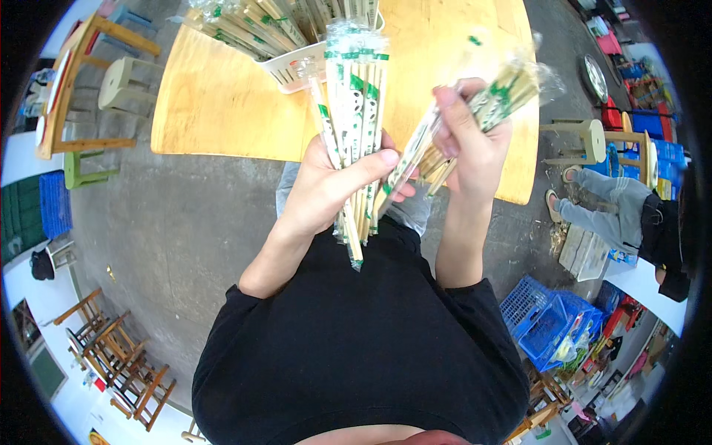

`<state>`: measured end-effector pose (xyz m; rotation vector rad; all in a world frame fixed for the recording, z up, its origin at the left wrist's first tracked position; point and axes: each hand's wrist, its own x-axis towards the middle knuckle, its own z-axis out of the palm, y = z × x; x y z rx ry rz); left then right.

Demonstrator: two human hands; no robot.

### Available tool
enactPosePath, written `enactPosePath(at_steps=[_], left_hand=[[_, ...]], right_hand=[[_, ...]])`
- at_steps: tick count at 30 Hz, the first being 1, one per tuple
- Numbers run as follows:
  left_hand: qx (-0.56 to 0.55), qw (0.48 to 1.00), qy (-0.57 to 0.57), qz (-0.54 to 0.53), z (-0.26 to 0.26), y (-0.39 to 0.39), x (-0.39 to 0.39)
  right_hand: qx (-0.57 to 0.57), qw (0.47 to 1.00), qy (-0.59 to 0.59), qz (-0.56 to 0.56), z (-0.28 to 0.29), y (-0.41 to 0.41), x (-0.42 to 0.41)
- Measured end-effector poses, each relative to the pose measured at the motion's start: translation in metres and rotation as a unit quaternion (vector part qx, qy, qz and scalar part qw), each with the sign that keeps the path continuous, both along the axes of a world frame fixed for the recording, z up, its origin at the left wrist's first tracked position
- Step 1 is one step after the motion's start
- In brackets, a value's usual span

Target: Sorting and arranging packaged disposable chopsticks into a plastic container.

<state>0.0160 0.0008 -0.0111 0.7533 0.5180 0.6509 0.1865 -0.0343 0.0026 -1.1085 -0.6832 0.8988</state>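
Observation:
Several wrapped chopstick packs [356,122] stand fanned and nearly upright in my left hand [339,178], its thumb lying across them. My right hand [470,136] is closed on another bunch of wrapped chopsticks [500,97], tilted up to the right and partly blurred. One wrapped pack [409,147] slants between the two hands; which hand bears it I cannot tell. Both hands are above the near edge of a wooden table [233,122]. Beyond them, a white plastic basket [295,69] on the table holds many more wrapped chopsticks [256,25].
At right a person [612,206] in light trousers is near a pale stool [589,139] and a white box [581,253]. Blue plastic crates [548,322] are on the floor at lower right. A beige stool [125,86] and a green stool [83,169] stand at left.

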Motion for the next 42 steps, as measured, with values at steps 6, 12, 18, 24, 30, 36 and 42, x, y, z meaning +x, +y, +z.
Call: enactPosePath(at_steps=[6,12,18,24,30,36,42], left_hand=[[0.006,1.000,-0.001,-0.003,0.002,0.004,-0.005],[0.029,0.999,-0.004,0.013,0.003,0.003,-0.003],[0.052,0.996,-0.004,0.072,0.000,0.003,-0.006],[0.032,0.999,-0.016,0.028,0.003,0.006,-0.009],[-0.016,0.996,-0.092,-0.002,0.006,0.005,-0.005],[-0.019,0.985,-0.165,-0.055,-0.005,0.003,-0.004],[-0.013,0.988,-0.131,-0.074,-0.004,0.000,-0.003]], right_hand=[[0.099,0.982,0.036,-0.159,0.008,0.005,0.026],[0.099,0.978,0.058,-0.177,0.010,0.004,0.030],[-0.071,0.947,-0.196,-0.244,-0.011,-0.003,0.030],[0.130,0.809,-0.570,-0.065,-0.003,-0.006,0.025],[0.010,0.978,-0.191,0.078,-0.019,-0.022,0.000],[0.031,0.990,-0.043,0.133,-0.005,-0.016,0.001],[-0.041,0.989,0.021,0.138,0.021,-0.006,-0.023]])
